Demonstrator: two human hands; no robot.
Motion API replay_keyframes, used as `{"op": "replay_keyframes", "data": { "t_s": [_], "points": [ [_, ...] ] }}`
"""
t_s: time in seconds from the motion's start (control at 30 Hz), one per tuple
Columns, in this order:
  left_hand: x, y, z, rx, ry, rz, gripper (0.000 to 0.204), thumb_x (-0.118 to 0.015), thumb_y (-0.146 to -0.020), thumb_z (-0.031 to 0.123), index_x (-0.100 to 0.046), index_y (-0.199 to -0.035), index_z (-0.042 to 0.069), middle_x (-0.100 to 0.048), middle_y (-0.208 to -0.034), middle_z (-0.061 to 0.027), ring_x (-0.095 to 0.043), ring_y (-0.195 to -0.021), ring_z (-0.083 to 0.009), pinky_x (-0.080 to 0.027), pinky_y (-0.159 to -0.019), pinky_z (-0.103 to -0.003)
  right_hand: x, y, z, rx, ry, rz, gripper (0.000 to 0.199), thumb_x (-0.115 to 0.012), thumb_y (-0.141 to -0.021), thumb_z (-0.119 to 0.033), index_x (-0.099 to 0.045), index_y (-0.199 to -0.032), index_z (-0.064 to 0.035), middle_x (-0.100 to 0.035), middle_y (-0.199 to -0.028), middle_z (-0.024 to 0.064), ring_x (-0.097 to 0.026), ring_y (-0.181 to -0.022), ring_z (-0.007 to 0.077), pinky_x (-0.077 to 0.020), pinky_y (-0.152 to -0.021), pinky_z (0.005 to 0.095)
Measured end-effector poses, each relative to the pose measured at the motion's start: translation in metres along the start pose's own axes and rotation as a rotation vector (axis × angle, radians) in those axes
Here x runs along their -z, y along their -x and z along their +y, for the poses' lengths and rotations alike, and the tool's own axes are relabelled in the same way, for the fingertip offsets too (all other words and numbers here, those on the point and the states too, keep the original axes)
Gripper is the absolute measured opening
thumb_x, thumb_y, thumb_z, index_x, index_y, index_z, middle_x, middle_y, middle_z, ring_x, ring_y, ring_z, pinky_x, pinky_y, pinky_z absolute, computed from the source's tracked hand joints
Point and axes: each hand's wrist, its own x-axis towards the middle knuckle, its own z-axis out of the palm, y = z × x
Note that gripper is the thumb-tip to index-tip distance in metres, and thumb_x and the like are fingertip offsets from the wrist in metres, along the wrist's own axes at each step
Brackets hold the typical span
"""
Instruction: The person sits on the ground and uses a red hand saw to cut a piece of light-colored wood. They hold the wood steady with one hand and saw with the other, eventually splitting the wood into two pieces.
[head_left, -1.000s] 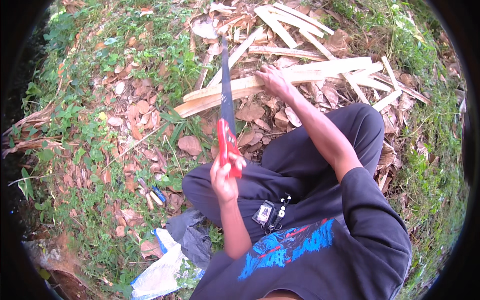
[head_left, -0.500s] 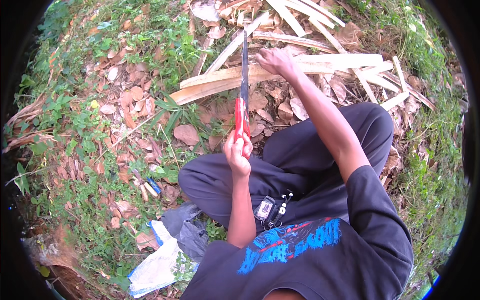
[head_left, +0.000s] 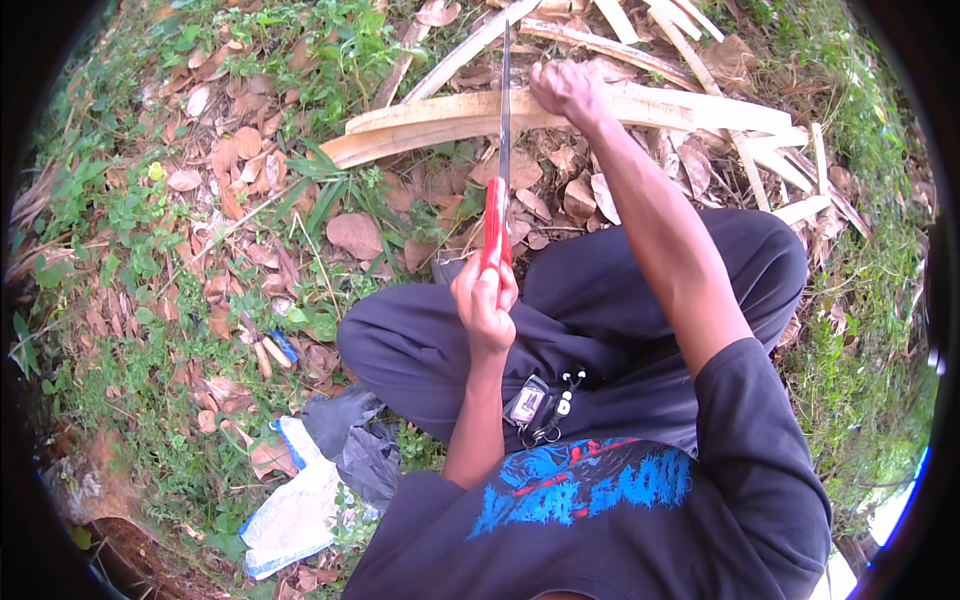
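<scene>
My left hand [head_left: 485,303] is wrapped round the red handle of a hand saw [head_left: 496,222]. The saw's long dark blade points away from me and lies across a pale wooden strip [head_left: 432,112]. To the right of the blade, my right hand [head_left: 568,92] is closed on the same strip, pressing it down. A second pale strip [head_left: 375,148] runs under or along its near side; how the two touch is partly hidden. The strips lie crosswise in front of my folded legs.
Several more split wooden strips [head_left: 655,72] are strewn at the far side and right. Dry leaves and green plants cover the ground. At lower left are a white and grey plastic bag [head_left: 300,515] and small tools with pale handles and a blue part [head_left: 283,347].
The saw has been drawn slightly toward me over the strip, still in my left hand. My right hand keeps its hold. The whole view has shifted a little.
</scene>
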Motion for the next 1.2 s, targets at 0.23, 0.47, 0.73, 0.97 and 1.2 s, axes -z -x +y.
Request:
{"op": "replay_keyframes", "data": {
  "t_s": [0.23,0.47,0.73,0.97,1.2],
  "points": [
    [-0.001,0.009,0.010,0.087,-0.064,-0.002,0.029,-0.041,-0.089,0.024,-0.051,-0.081,-0.002,-0.043,-0.061,-0.0016,-0.036,-0.045,-0.0064,-0.027,-0.042,-0.021,-0.027,-0.018,0.036,0.129,0.063,0.250,0.040,-0.030,-0.099,-0.033,-0.060,-0.086,-0.0095,-0.064,-0.068,0.0088,-0.057,-0.054,0.0157,-0.0464,-0.048,0.0385],
    [-0.014,-0.025,0.011,0.021,-0.094,0.032,0.025,-0.041,-0.092,0.017,-0.053,-0.085,-0.004,-0.046,-0.062,-0.0013,-0.039,-0.049,-0.0055,-0.027,-0.043,-0.021,-0.003,0.009,0.006,-0.001,-0.001,0.122,0.042,-0.032,-0.098,-0.035,-0.061,-0.081,-0.0098,-0.066,-0.069,0.0080,-0.061,-0.058,0.0191,-0.0467,-0.052,0.0422],
    [0.000,0.021,0.012,0.094,-0.035,0.047,0.028,-0.043,-0.091,0.023,-0.053,-0.083,-0.002,-0.046,-0.064,-0.0009,-0.036,-0.048,-0.0044,-0.026,-0.044,-0.020,0.012,0.001,-0.002,-0.045,-0.073,0.019,0.042,-0.029,-0.099,-0.028,-0.061,-0.083,-0.0056,-0.068,-0.075,0.0138,-0.063,-0.057,0.0220,-0.0548,-0.050,0.0393],
    [-0.004,0.044,0.015,0.077,-0.007,0.031,0.028,-0.042,-0.086,0.025,-0.048,-0.077,-0.001,-0.044,-0.062,-0.0034,-0.034,-0.047,-0.0061,-0.026,-0.044,-0.021,-0.004,-0.004,0.012,0.078,0.088,0.172,0.032,-0.034,-0.099,-0.023,-0.058,-0.086,-0.0074,-0.062,-0.061,0.0096,-0.053,-0.043,0.0146,-0.0429,-0.032,0.0326],
    [0.000,0.045,-0.013,0.058,-0.011,0.061,0.029,-0.042,-0.084,0.028,-0.046,-0.076,0.000,-0.038,-0.055,-0.0026,-0.031,-0.044,-0.0073,-0.027,-0.044,-0.023,0.012,0.009,-0.002,0.050,0.057,0.192,0.034,-0.037,-0.093,-0.020,-0.063,-0.075,-0.0084,-0.068,-0.067,0.0118,-0.068,-0.058,0.0234,-0.0525,-0.045,0.0377]
  ]
}}
